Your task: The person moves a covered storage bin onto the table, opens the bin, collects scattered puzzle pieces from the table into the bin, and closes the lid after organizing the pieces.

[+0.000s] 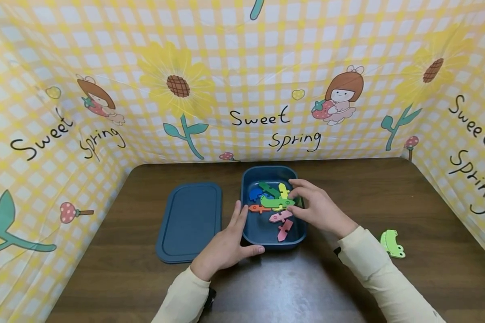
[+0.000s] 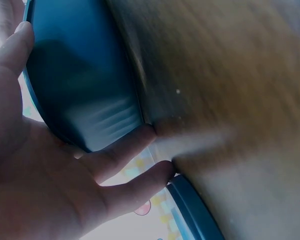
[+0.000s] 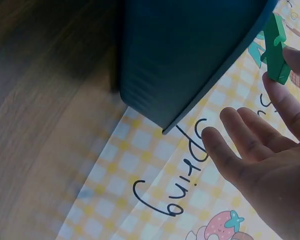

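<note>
Blue lid [image 1: 188, 221]: flat on counter [image 1: 388, 188], just left of blue box [image 1: 262, 233]. Left hand [image 1: 226, 244]: fingers straight, resting against box's left wall. Box: holds coloured puzzle pieces [image 1: 280, 216]. Right hand [image 1: 319, 208]: over box's right side, fingers pinching green piece [image 3: 276, 55]. Light-green frog piece [image 1: 392, 243]: on counter, well right of box

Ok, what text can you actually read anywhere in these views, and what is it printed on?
"Sweet Spring": handwritten-style black lettering on the yellow checked backdrop cloth, repeated at centre, left and right.
"Spring": the same print, seen sideways in the right wrist view.
The blue box, its lid and the foam pieces carry no readable text.
</note>
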Tool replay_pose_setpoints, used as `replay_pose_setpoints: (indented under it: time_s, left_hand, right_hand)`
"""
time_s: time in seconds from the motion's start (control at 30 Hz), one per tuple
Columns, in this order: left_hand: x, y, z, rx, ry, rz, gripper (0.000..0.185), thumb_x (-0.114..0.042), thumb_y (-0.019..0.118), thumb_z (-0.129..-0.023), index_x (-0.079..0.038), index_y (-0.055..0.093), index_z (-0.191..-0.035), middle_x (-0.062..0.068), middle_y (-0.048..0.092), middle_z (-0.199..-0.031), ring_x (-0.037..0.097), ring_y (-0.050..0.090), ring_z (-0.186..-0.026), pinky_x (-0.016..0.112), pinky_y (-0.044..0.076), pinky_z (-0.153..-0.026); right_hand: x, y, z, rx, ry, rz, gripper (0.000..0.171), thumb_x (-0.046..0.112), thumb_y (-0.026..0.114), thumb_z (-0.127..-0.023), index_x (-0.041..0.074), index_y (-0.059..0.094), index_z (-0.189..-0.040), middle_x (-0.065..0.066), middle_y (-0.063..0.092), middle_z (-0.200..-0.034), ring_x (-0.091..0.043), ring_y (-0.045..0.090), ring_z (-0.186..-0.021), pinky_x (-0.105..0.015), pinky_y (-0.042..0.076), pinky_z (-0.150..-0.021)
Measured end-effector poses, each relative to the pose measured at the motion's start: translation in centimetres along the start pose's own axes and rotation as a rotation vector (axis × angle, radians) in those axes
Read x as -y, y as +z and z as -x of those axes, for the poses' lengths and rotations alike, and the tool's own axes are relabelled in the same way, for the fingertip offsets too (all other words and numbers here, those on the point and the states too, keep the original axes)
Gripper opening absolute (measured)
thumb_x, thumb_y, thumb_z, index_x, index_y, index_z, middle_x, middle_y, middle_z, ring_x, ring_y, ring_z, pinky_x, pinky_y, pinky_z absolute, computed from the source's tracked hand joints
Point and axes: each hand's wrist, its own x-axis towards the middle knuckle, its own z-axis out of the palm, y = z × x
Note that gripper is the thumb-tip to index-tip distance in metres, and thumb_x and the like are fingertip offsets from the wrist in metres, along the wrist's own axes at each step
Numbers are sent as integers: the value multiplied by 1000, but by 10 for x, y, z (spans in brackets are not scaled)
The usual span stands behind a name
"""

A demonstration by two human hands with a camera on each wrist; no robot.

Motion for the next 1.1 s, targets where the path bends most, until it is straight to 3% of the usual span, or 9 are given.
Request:
replay_pose_setpoints:
  time_s: [0.23,0.43,0.6,1.1]
  left_hand:
    - [0,1,1,-1,9,11,114,-66,68,-86,-20,-2,-164,1,-13,-168,39,64,-111,50,53,-87]
    - [-1,0,3,-1,9,22,117,-66,67,-87,-23,-12,-162,2,-12,-169,40,58,-122,53,50,-93]
    - [0,0,3,0,11,19,117,-65,68,-87,-22,-11,-162,3,-12,-168,40,53,-129,54,47,-98]
    - [2,-1,3,-1,18,19,115,-65,66,-88,-18,-7,-163,1,-13,-168,39,56,-125,52,49,-95]
  right_hand:
    - [0,8,-4,36,20,4,18,16,78,-90,12,71,-106,-15,45,-152,-38,49,-132,-52,46,-100]
    - [2,14,-6,61,27,6,17,17,78,-90,12,71,-106,-15,43,-153,-38,49,-132,-52,45,-101]
    - [0,18,-9,66,0,24,17,18,78,-91,11,72,-106,-17,44,-152,-38,50,-131,-53,44,-102]
    - [-1,29,-13,72,5,53,13,17,76,-91,11,74,-103,-20,45,-152,-42,47,-133,-56,41,-104]
